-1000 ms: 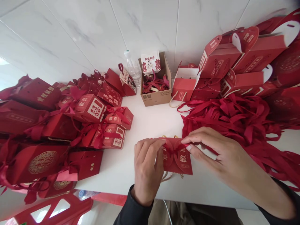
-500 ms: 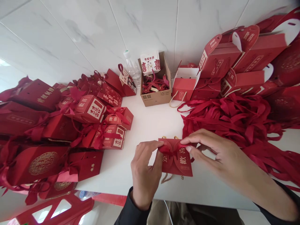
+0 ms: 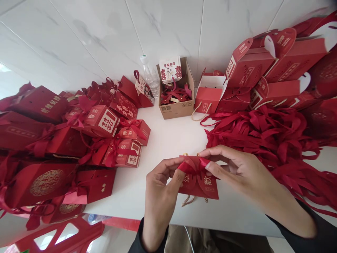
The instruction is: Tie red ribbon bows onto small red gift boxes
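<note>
Red ribbon pinched from two sides over small red box

Left hand: grip clenched on the left part of the ribbon, thumb against finger. Right hand: grip likewise, thumb and fingers pinching the right part. Ribbon gathers to a narrow middle between the two grips.

Small red box directly under both grips, on the white tabletop. Rounded top flaps meet beneath the gathered ribbon; gold characters on each. Twisted gold cord shows at the box's near edge, on the wearer's side of the grips.

Right of the right grip, near it: loose ribbon heap, red, spreading outward past the forearm.

Left of the left grip, well apart: ribboned boxes, piled up, many with bows; some bear white panels with red characters.

Straight beyond the grips: brown carton, red pieces inside, white printed card propped up at its back. Clear bottle just left of the carton. White-lined box just right of it, rope handle hanging in front.

Beyond the right grip and the heap: stacked red boxes, some with flaps raised. Farthest: tiled wall, white, grey-veined.
</note>
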### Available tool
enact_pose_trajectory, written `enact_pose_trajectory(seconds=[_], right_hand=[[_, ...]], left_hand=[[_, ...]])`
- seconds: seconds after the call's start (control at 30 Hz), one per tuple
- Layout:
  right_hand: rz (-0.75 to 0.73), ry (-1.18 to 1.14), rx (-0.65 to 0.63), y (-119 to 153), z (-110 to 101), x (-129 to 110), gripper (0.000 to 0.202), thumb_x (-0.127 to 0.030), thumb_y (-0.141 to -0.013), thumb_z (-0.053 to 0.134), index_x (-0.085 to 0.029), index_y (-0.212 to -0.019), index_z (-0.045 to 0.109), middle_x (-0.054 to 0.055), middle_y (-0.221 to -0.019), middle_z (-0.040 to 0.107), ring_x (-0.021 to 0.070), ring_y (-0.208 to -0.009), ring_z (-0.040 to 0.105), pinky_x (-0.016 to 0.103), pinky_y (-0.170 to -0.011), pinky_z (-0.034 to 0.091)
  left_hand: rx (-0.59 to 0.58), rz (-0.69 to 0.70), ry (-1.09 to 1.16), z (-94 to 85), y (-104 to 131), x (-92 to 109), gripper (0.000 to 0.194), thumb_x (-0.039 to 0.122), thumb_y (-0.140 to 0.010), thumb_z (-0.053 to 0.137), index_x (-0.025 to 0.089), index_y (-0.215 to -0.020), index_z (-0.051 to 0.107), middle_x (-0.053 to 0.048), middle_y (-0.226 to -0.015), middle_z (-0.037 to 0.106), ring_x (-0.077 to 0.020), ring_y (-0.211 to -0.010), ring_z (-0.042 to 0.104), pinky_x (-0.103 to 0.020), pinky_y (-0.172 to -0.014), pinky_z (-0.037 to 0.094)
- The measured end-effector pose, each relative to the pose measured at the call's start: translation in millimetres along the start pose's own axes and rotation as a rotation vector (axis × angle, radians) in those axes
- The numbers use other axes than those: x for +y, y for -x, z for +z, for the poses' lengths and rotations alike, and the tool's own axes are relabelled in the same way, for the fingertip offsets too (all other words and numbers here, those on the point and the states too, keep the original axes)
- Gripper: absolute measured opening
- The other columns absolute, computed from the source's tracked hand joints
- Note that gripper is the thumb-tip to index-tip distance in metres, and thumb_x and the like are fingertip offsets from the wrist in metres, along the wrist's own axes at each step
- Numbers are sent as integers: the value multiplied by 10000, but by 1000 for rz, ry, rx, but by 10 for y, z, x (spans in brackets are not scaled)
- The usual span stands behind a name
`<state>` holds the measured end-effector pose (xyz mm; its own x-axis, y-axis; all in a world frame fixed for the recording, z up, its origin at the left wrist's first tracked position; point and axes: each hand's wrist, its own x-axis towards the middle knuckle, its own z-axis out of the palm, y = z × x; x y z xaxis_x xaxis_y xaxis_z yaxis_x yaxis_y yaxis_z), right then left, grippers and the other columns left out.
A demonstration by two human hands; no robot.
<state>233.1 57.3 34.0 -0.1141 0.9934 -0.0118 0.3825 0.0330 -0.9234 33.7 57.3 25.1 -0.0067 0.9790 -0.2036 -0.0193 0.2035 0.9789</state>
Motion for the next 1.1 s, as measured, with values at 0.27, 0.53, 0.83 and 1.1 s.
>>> enact_pose_trajectory(seconds=[0.27, 0.53, 0.83, 1.1], right_hand=[[54, -132, -77, -2, 0, -80, 221, -335, -920, 646, -253, -1104, 736, 37, -1035, 834, 212, -901, 816, 303, -749, 681], [-129, 58, 72, 16, 18, -48, 118, -312, -958, 670, -316, -962, 788, 9, -1005, 773, 181, -918, 766, 267, -738, 640], [-197, 115, 36, 46, 94, -113, 145, -304, -1001, 677, -349, -1133, 713, -39, -1109, 782, 157, -1029, 746, 280, -904, 597], [-176, 60, 31, 43, 102, -82, 106, -291, -1025, 623, -325, -1045, 721, -22, -1030, 758, 138, -954, 742, 202, -668, 605]], left_hand=[[-3, -84, 128, 19, -34, 29, 218, 331, -818, 841, 180, -809, 684, 7, -641, 739, -63, -451, 566, -150, -460, 485], [2, 73, 141, 17, -3, 32, 58, 239, -879, 787, 217, -932, 773, -34, -932, 819, -132, -877, 761, -204, -809, 614], [-24, 55, 124, 87, 17, 63, 52, 269, -874, 809, 222, -880, 789, -18, -876, 820, -117, -797, 747, -176, -740, 603], [-118, 160, -86, 115, 94, 67, 216, 245, -963, 663, 265, -1146, 776, -46, -1129, 807, -176, -1028, 759, -289, -925, 606]])
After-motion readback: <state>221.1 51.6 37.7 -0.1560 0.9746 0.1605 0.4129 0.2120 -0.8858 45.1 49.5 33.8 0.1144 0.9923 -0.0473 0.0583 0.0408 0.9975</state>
